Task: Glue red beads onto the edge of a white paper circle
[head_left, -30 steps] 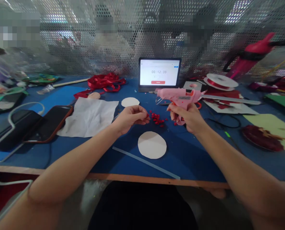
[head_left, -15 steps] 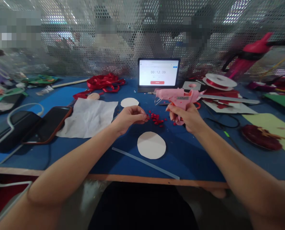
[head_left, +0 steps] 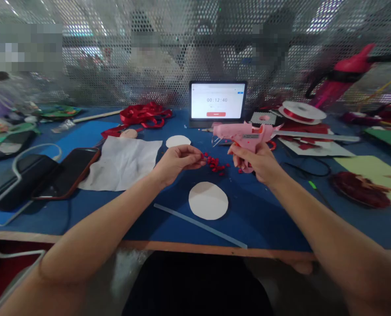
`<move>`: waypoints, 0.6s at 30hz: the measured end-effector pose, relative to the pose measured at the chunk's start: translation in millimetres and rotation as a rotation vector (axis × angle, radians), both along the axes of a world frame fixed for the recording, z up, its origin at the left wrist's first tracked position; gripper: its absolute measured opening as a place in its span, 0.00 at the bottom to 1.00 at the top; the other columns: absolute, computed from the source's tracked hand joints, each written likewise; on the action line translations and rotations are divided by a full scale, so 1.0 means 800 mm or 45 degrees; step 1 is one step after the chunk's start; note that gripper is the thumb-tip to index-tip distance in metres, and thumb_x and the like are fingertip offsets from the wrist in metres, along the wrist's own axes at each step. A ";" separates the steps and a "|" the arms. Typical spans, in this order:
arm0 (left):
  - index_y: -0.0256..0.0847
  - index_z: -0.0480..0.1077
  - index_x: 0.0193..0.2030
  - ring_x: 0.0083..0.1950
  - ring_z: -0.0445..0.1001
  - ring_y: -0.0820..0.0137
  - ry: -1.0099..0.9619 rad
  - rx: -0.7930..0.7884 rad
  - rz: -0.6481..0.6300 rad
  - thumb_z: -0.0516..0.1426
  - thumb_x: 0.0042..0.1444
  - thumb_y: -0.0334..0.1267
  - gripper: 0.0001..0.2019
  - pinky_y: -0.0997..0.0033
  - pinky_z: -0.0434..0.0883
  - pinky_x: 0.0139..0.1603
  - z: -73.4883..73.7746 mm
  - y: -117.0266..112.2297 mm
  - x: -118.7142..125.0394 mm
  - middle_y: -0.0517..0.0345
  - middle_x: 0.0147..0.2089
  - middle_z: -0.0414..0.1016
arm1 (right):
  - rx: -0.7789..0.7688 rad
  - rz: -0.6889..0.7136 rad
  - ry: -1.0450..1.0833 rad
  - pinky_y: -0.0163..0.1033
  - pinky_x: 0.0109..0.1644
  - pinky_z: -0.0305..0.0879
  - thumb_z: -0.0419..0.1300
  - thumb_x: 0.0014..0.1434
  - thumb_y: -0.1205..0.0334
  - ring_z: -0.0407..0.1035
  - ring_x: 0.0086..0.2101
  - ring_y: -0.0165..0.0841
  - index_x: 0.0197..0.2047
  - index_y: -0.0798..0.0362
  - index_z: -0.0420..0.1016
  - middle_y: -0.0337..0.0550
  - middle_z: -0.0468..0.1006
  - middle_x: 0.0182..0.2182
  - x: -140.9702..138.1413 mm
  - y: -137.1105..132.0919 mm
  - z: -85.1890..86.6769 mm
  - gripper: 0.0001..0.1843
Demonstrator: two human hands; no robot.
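The right hand (head_left: 257, 163) is closed around the grip of one pink hot glue gun (head_left: 244, 133), held above the surface (head_left: 270, 224) with its nozzle pointing left. The left hand (head_left: 181, 161) is pinched closed, with its fingertips (head_left: 202, 160) just beside a cluster of small red pieces (head_left: 215, 163). Whether it holds a piece cannot be determined. The cluster lies between the two hands, toward the middle of the surface; the pieces are too small and numerous to count.

Two white paper discs are present: the first disc (head_left: 208, 200) lies in front of the hands, toward the near edge, and the second disc (head_left: 178, 141) lies beyond the left hand. One clear glue stick (head_left: 200, 226) lies near the near edge. One white sheet (head_left: 119, 163) and one smartphone (head_left: 66, 173) lie left of the left hand.

Toward the far edge are one tablet (head_left: 217, 101) displaying 00:12:40 and one loose red ribbon (head_left: 142, 115). One spool (head_left: 302, 110) holds red ribbon, at the far right. One round dish (head_left: 360, 191) near the right edge holds dark red scraps.
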State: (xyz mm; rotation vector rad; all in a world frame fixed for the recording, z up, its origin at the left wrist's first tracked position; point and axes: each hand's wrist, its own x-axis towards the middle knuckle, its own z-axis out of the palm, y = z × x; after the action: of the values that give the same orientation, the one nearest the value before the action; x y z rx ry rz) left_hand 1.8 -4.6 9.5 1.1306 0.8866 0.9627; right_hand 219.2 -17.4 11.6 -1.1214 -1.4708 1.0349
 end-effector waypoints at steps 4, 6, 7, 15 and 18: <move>0.33 0.70 0.28 0.30 0.77 0.74 -0.013 -0.009 0.002 0.65 0.45 0.31 0.07 0.77 0.73 0.33 -0.001 0.001 -0.002 0.57 0.28 0.76 | 0.015 0.022 0.010 0.32 0.18 0.56 0.64 0.50 0.49 0.61 0.16 0.23 0.25 0.54 0.73 0.36 0.69 0.15 0.003 0.003 -0.005 0.16; 0.34 0.70 0.28 0.31 0.76 0.74 -0.007 -0.002 0.023 0.66 0.44 0.32 0.08 0.77 0.72 0.33 -0.001 0.001 -0.002 0.58 0.27 0.75 | 0.016 0.032 0.017 0.32 0.18 0.55 0.64 0.50 0.49 0.61 0.16 0.23 0.25 0.55 0.73 0.36 0.69 0.15 0.004 0.004 -0.006 0.16; 0.34 0.71 0.27 0.30 0.75 0.75 -0.003 0.009 0.044 0.66 0.44 0.32 0.08 0.78 0.72 0.33 0.000 0.001 -0.002 0.60 0.27 0.74 | 0.015 0.036 0.019 0.31 0.18 0.55 0.64 0.49 0.49 0.61 0.16 0.23 0.25 0.55 0.73 0.37 0.69 0.15 0.005 0.004 -0.007 0.16; 0.34 0.71 0.25 0.27 0.71 0.79 -0.151 -0.051 0.118 0.67 0.39 0.32 0.09 0.81 0.69 0.30 0.002 0.004 -0.003 0.62 0.25 0.72 | 0.068 0.092 -0.125 0.32 0.16 0.55 0.64 0.50 0.49 0.60 0.15 0.23 0.26 0.53 0.72 0.36 0.69 0.15 0.007 0.001 -0.009 0.16; 0.33 0.70 0.25 0.26 0.71 0.80 -0.192 -0.117 0.132 0.65 0.42 0.28 0.06 0.83 0.68 0.29 0.004 0.005 -0.003 0.61 0.24 0.72 | 0.179 0.129 -0.214 0.32 0.16 0.57 0.62 0.52 0.50 0.61 0.15 0.24 0.25 0.53 0.71 0.36 0.70 0.15 0.009 0.001 -0.011 0.15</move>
State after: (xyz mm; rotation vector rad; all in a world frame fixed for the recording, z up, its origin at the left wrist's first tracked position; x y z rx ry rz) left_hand -0.7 -0.9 12.4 0.9289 0.8646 1.0670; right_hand 226.3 -16.9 3.0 -1.0624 -1.7225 0.9077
